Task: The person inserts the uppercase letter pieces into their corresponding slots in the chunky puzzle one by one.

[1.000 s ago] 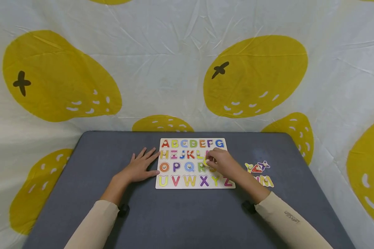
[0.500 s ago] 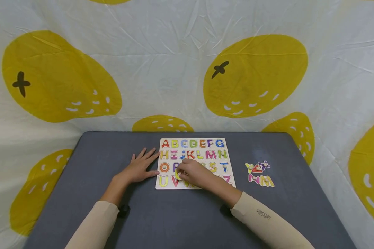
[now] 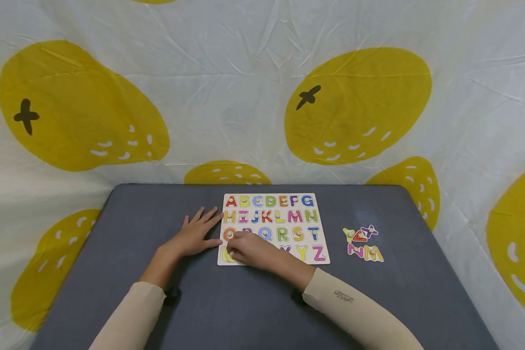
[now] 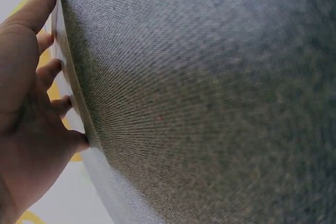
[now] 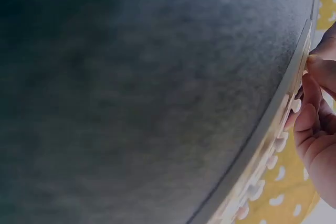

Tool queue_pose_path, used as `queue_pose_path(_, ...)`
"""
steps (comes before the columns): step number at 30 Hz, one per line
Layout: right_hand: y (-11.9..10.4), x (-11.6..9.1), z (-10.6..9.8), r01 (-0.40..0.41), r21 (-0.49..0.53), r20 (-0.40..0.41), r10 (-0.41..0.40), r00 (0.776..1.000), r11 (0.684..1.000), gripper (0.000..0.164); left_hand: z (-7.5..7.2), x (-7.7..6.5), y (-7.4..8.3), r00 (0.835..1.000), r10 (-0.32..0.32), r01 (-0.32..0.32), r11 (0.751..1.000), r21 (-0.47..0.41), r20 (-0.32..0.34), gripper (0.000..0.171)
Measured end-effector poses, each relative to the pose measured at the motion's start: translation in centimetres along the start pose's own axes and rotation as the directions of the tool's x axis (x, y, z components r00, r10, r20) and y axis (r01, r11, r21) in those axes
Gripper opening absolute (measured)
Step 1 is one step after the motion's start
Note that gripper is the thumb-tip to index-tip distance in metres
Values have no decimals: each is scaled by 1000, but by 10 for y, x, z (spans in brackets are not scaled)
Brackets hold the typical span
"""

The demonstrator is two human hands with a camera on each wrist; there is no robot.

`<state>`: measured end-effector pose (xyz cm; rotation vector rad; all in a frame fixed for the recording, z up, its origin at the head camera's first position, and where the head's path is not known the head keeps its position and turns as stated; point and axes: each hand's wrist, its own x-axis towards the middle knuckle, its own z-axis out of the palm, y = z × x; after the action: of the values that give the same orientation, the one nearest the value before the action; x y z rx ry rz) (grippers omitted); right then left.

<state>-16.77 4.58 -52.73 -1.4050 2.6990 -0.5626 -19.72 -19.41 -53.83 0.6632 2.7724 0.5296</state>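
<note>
A white alphabet puzzle board point(image 3: 275, 243) lies on the table, most of its letters fitted with small round pegs. My left hand point(image 3: 192, 238) is spread flat beside it, fingertips and thumb at the board's left edge. The left wrist view shows those fingertips right at the edge. At the lower-left corner my right hand point(image 3: 251, 249) pinches a yellow letter U piece point(image 3: 229, 258) over the matching yellow U slot. In the right wrist view, the right thumb and fingers point(image 5: 315, 72) are close over the board's surface. Part of the bottom two rows is hidden beneath the right hand.
To the right of the board sits a small group of loose letter pieces: a yellow Y point(image 3: 349, 235), a red triangular piece point(image 3: 359, 236), a purple piece point(image 3: 369, 231), a pink N point(image 3: 355, 251) and a yellow M point(image 3: 373, 253). A lemon-print curtain hangs behind the table.
My right hand has moved left and toward me across the board, from the second and third rows at the right to the lower-left corner, carrying the yellow piece. The left hand stays put.
</note>
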Motion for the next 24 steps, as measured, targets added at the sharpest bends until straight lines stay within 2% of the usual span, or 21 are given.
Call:
queue_pose_path(5,-3,9,1,-5,-15,11,5,1000,1000,8,0,-1,-1,1000,2,-2,1000,5,-16,83)
queue_pose_path(15,-10,14,4,-55,-1,28,55,998,999,6,-4,-1,3,1000,5,-5,1000,8,3,83)
queue_pose_path(24,-15,13,6,-85,-93,25,88,996,992,7,-5,-3,6,1000,1,-1,1000,4,0,82)
